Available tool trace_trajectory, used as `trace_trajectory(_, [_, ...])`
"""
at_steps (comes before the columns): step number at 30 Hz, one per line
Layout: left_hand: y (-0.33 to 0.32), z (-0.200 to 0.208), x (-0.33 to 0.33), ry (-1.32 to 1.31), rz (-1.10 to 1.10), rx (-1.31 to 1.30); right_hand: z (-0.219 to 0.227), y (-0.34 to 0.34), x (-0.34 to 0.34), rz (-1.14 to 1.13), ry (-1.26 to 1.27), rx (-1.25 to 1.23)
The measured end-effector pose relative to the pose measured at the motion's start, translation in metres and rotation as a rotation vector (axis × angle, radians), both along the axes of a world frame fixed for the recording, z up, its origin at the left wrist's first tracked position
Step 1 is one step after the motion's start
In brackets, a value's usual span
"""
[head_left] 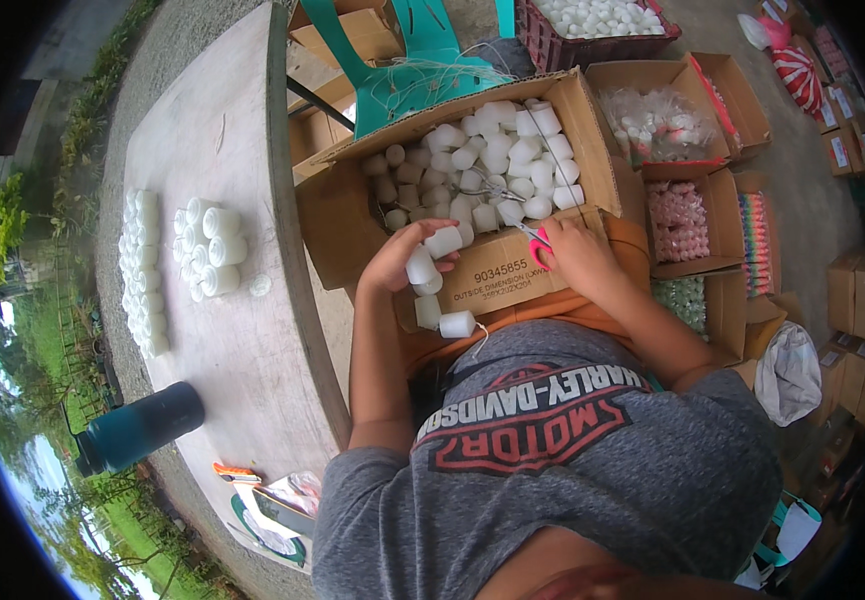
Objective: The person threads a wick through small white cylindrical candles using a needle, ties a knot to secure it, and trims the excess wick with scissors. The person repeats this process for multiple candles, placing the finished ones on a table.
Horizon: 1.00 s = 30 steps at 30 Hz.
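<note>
A short string of white, cup-shaped cylinders (419, 266) hangs from my left hand (392, 262), whose fingers are closed around the upper pieces. Its lowest cylinder (457, 324) rests by my lap, with a thin white cord end trailing from it. My right hand (574, 252) grips scissors (539, 243) by their pink handles, the metal blades pointing over the box's loose pieces. Both hands are at the near edge of an open cardboard box (512, 270) filled with loose white cylinders (492, 150). A thin dark line crosses the box's right side; what it is I cannot tell.
On the pale table (242, 130) at left stand grouped white cylinders (214, 250), a teal bottle (142, 428) lying down and an orange cutter (237, 472). A green chair (412, 75) holds tangled cord. Boxes of packed goods (677, 215) line the right; a maroon crate (592, 45) stands behind.
</note>
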State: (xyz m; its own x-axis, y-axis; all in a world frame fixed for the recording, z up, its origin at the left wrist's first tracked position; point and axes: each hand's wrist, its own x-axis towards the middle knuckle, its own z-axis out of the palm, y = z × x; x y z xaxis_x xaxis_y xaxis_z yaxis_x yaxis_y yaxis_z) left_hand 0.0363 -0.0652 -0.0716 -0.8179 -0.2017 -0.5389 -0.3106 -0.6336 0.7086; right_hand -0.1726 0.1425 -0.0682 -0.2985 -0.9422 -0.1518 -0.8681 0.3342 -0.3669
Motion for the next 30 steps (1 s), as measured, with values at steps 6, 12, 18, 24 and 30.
trace_trajectory(6, [0.016,0.01,-0.019,-0.311,-0.331,-0.605,0.009,0.0,-0.001,0.001,-0.019,0.108])
trace_trajectory(12, [0.032,0.015,-0.043,-0.785,-0.28,-1.104,0.018,-0.002,0.0,0.016,-0.024,0.145])
trace_trajectory(18, [0.033,0.006,-0.06,-0.877,-0.524,-1.275,0.018,-0.002,0.001,0.022,-0.024,0.149])
trace_trajectory(24, [0.015,-0.026,-0.058,-0.712,-0.543,-1.125,0.019,0.0,-0.001,0.007,-0.096,0.146])
trace_trajectory(30, [0.006,-0.025,-0.033,-0.007,0.052,-0.084,0.009,0.003,-0.012,-0.035,-0.511,0.094])
